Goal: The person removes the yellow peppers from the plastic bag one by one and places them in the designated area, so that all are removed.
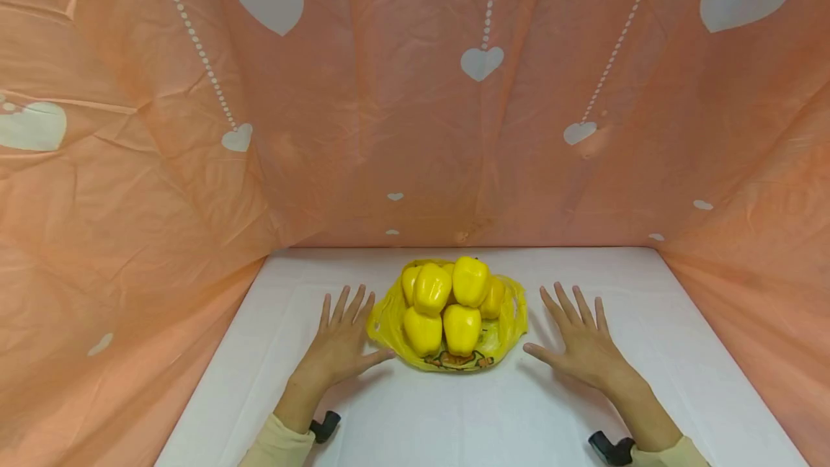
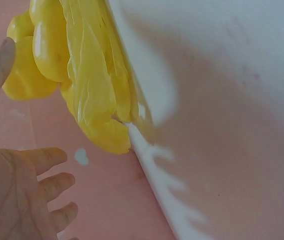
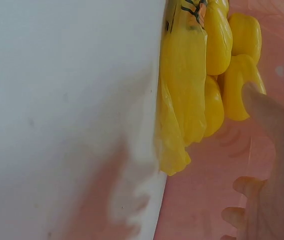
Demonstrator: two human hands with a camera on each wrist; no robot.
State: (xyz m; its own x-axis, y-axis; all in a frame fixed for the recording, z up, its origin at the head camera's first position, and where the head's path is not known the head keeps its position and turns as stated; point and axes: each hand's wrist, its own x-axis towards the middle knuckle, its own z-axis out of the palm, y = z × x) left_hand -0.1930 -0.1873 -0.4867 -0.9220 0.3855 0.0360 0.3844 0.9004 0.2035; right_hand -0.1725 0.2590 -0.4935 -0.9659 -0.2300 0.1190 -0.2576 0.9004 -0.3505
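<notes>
Left hand (image 1: 338, 350) and right hand (image 1: 586, 352) splay wide, empty — the yellow bell peppers (image 1: 462, 330) look firm but slippery, their limp plastic bag (image 1: 389, 319) probably best gripped at both sides

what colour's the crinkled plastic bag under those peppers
The crinkled plastic bag is yellow with orange and black print; head view's best.

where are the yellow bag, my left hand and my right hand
Yellow bag (image 1: 510, 328), head view: on the bare crumpled part at its right side.
Left hand (image 1: 340, 349), head view: on the back of it.
Right hand (image 1: 583, 350), head view: on the back of it.
</notes>
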